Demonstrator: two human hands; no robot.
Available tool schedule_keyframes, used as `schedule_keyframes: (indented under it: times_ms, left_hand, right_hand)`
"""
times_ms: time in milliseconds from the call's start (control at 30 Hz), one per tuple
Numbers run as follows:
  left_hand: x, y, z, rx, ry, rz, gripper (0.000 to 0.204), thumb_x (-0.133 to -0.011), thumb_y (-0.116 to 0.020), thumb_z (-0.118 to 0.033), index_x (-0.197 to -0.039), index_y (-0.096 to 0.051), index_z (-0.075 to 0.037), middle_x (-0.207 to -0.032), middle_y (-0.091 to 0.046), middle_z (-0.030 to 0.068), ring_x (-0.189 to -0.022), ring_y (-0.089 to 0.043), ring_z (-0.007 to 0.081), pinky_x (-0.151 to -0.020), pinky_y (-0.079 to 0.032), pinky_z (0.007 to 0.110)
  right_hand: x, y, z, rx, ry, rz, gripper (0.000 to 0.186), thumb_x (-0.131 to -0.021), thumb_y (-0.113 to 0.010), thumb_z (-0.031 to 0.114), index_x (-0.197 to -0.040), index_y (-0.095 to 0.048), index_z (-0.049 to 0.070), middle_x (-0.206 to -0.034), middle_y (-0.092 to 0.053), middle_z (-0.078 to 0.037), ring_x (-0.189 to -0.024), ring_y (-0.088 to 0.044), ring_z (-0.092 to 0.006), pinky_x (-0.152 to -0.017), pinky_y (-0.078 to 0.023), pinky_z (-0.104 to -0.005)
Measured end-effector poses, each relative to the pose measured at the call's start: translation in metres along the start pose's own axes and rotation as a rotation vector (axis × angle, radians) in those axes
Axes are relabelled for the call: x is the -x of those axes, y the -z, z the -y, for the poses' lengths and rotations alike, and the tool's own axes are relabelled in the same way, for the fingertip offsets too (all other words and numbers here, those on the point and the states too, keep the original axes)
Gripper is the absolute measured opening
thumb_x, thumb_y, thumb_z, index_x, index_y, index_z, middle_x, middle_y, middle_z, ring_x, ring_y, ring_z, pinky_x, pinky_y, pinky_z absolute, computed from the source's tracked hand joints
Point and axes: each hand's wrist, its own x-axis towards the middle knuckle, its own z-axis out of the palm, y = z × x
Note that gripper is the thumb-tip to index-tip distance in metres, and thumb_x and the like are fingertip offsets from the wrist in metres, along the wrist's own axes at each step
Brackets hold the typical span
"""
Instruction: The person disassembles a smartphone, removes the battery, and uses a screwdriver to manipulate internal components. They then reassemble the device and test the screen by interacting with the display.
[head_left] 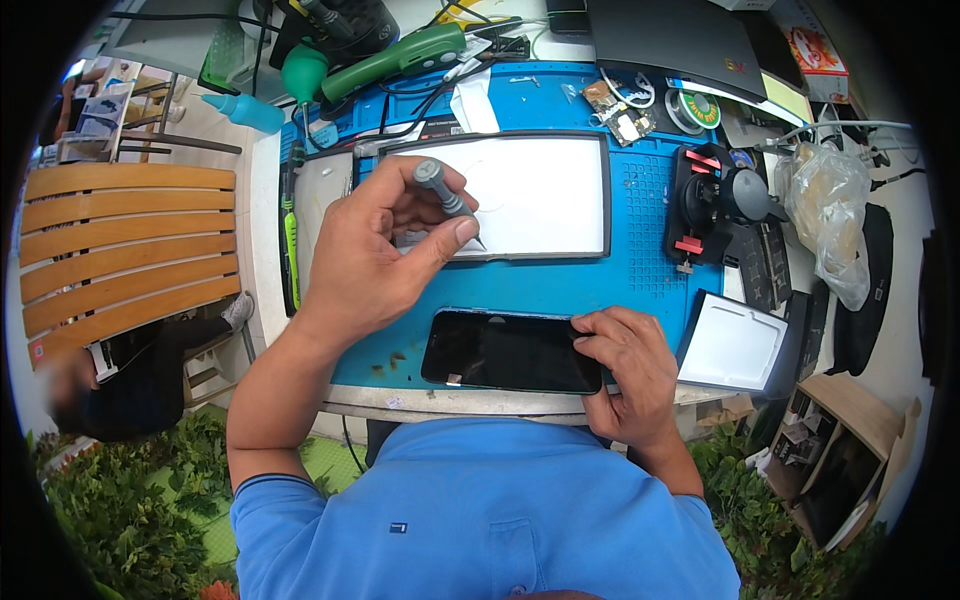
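Phone [512,352] in right hand [634,368], screwdriver [446,192] in left hand [372,245].

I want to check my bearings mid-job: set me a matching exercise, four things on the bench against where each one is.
Things:
1. Screwdriver
2. Phone
3. Large white tray
4. Clear plastic bag

Places:
A. On the blue mat, just beyond the item with the dark screen
B. To the right of the black-and-red clamp
C. In the fingers of the left hand
D. Nearest the person's body, with the right hand at its right end

Pairs: 1-C; 2-D; 3-A; 4-B
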Motion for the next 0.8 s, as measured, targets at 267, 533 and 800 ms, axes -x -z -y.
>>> schedule_keyframes:
  times_ms: [267, 533, 800]
  left_hand:
    - [0.008, 0.005, -0.004, 0.053, -0.046, -0.104, 0.034, -0.101, -0.08, 0.001, -0.129, -0.062, -0.002, -0.12, -0.077, 0.0115, -0.105, -0.075, 0.0131, -0.094, -0.06, 0.029]
    - [0.017, 0.023, 0.005, 0.176, -0.148, -0.209, 0.038, -0.1, -0.076, 0.008, -0.132, -0.057, 0.004, -0.123, -0.075, 0.022, -0.109, -0.076, 0.0194, -0.098, -0.062, 0.032]
    - [0.017, 0.038, 0.01, 0.226, -0.162, -0.263, 0.04, -0.104, -0.074, 0.0, -0.14, -0.056, 0.004, -0.123, -0.073, 0.0269, -0.108, -0.076, 0.03, -0.101, -0.063, 0.044]
  right_hand:
    - [-0.002, 0.003, -0.002, 0.014, -0.002, 0.047, 0.044, -0.06, -0.068, -0.002, -0.104, -0.072, 0.0, -0.114, -0.08, -0.017, -0.105, -0.074, -0.0361, -0.087, -0.055, -0.0456]
    - [-0.004, 0.0, -0.002, 0.031, -0.032, 0.073, 0.029, -0.073, -0.078, 0.006, -0.101, -0.071, 0.003, -0.112, -0.08, -0.016, -0.102, -0.073, -0.0353, -0.084, -0.055, -0.045]
    - [-0.009, 0.006, 0.0, 0.011, -0.077, 0.208, 0.036, -0.073, -0.072, 0.005, -0.109, -0.071, 0.003, -0.117, -0.076, -0.016, -0.108, -0.069, -0.0365, -0.091, -0.054, -0.0448]
